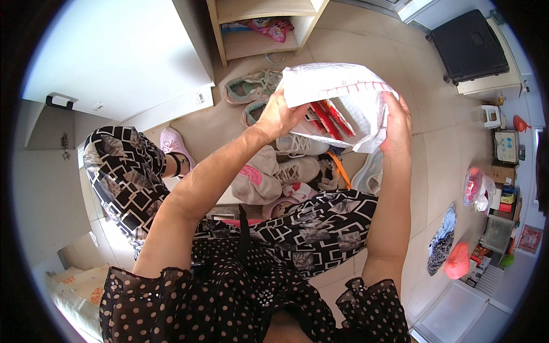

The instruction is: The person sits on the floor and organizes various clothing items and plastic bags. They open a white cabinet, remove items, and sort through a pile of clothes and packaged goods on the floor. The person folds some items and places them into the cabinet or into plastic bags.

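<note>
Both my hands hold a white plastic bag [343, 91] open in front of me, above the floor. My left hand [278, 117] grips its left edge and my right hand [397, 123] grips its right edge. Inside the bag I see red flat packages [330, 119]. Below the bag, on the tiled floor, lie several shoes: a white sneaker [297, 146], a beige one [297, 170] and a grey-green pair [251, 88].
A wooden shelf unit [257, 28] stands ahead with pink items on it. A white cabinet [114, 57] is at the left. A black case [469, 46] lies on a stand at the upper right. Red and patterned bags [457, 260] sit on the floor at the right.
</note>
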Demonstrator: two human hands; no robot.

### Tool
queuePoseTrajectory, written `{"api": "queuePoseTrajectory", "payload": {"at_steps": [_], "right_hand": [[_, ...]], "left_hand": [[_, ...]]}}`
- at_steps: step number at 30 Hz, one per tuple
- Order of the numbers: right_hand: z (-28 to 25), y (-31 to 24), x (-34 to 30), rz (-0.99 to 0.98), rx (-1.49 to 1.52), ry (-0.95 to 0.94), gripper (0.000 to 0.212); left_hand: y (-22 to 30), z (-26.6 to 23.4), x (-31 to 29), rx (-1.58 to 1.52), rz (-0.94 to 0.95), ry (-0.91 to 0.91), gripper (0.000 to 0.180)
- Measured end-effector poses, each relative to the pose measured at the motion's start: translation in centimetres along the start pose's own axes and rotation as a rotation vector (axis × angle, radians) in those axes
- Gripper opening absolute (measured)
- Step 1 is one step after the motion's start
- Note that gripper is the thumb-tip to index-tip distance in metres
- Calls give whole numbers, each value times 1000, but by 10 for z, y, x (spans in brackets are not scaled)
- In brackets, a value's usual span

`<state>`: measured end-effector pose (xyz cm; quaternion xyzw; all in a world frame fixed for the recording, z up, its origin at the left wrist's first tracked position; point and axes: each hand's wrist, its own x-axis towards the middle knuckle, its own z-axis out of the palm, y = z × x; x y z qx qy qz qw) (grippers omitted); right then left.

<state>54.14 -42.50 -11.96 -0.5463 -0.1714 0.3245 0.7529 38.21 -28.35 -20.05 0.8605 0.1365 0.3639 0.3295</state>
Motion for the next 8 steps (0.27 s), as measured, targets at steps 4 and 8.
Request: {"api": "queuePoseTrajectory", "payload": {"at_steps": [4, 8], "right_hand": [[10, -5, -10, -32, -9, -1, 22], [19, -7, -14, -39, -15, -33, 27]], "left_hand": [[-2, -6, -3, -62, 80, 17, 27], [-12, -4, -11, 34, 58, -8, 27]]}}
